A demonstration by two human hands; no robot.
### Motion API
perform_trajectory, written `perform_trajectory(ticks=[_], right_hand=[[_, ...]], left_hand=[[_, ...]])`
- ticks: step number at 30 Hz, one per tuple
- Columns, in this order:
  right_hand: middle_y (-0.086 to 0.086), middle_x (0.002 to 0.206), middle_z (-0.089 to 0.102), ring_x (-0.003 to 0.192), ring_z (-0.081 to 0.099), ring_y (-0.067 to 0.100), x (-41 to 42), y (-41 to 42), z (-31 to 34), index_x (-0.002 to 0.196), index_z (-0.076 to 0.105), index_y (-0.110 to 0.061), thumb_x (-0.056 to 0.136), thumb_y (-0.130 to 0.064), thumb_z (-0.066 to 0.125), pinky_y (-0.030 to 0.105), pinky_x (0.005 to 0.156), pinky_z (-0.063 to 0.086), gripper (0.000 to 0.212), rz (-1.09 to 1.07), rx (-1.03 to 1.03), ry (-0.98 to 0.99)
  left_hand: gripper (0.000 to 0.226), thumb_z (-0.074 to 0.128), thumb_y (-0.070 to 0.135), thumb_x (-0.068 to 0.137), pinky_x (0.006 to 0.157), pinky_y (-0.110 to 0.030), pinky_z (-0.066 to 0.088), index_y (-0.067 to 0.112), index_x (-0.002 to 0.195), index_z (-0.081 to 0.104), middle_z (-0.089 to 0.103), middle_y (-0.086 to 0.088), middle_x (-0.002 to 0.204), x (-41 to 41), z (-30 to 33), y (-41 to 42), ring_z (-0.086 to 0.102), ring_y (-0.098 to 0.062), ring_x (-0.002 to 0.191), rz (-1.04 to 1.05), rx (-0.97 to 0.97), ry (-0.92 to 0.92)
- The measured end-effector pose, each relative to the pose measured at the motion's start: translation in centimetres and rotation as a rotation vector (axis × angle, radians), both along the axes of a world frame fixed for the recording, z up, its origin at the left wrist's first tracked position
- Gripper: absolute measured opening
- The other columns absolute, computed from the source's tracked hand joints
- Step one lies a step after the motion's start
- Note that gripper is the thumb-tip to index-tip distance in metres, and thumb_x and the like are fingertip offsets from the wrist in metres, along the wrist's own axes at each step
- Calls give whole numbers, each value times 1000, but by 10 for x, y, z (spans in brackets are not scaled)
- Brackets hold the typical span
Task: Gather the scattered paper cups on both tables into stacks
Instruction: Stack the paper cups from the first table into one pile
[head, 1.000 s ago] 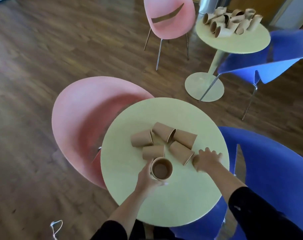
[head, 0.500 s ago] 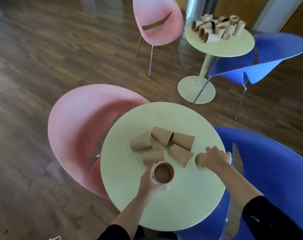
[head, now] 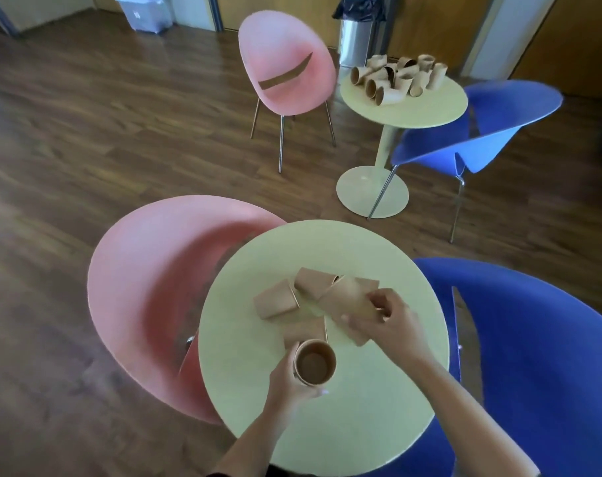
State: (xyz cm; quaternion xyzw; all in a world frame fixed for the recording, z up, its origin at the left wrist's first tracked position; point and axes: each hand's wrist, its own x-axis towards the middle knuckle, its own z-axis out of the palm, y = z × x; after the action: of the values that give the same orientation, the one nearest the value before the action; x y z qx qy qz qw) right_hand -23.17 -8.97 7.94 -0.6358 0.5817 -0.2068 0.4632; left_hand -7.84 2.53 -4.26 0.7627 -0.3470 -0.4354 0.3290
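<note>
Brown paper cups lie on their sides on the near round table point(head: 361, 421). My left hand point(head: 289, 387) is closed around an upright cup point(head: 315, 362), its mouth facing up. My right hand point(head: 389, 321) grips a tilted cup point(head: 347, 297) lifted just above the other cups. Cups lying loose include one at the left point(head: 275, 301), one behind point(head: 315, 282) and one right behind the upright cup point(head: 304, 333). A pile of several cups point(head: 396, 79) sits on the far round table point(head: 426, 108).
A pink chair point(head: 148, 287) stands left of the near table and a blue chair point(head: 540, 356) right of it. Another pink chair point(head: 285, 67) and blue chair point(head: 482, 132) flank the far table. A metal bin point(head: 356, 36) stands at the back wall.
My right hand has taken a cup from the table's right side and carried it left and up over the lying cups. My left hand still holds the upright cup.
</note>
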Motion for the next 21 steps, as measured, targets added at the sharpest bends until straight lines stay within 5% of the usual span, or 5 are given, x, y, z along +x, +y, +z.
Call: perform_trajectory(ticks=[3,6,11,18,21], right_hand=[[-15,97,62,83,60,-2,14,18,-18,109,51,-31,60,-26,88,12,66,47,62,93,77,-105],[-17,105,63,88,63,-1,21,34,-35,119,45,-39,57,-27,86,19,76,52,75,180,121,-177],[-17,121,56,111,54,0,26,49,-59,133,34,-38,58,-44,81,24,93,48,89,309,56,-117],[-28,120,51,107,50,-10,27,50,-69,122,31,-57,61,-41,79,8,88,40,79,399,14,-60],[-21,124,53,112,50,3,28,51,-77,130,32,-46,62,-50,75,22,95,39,81,446,-57,60]], left_hand=[[86,94,10,45,80,-9,42,55,95,41,58,30,94,4,-2,2,61,-6,98,-8,1,-11],[86,95,14,46,74,-4,43,56,97,39,61,30,89,5,-4,4,61,4,90,-35,-5,-25],[86,93,22,40,82,-28,56,34,116,54,72,14,92,7,-11,5,69,-10,92,-23,33,-40],[60,91,12,48,68,-10,49,33,94,58,71,13,84,6,-18,5,67,-7,84,-2,78,-26],[60,90,14,50,65,-8,46,32,99,60,70,13,87,6,-17,4,65,-5,86,16,87,-11]])
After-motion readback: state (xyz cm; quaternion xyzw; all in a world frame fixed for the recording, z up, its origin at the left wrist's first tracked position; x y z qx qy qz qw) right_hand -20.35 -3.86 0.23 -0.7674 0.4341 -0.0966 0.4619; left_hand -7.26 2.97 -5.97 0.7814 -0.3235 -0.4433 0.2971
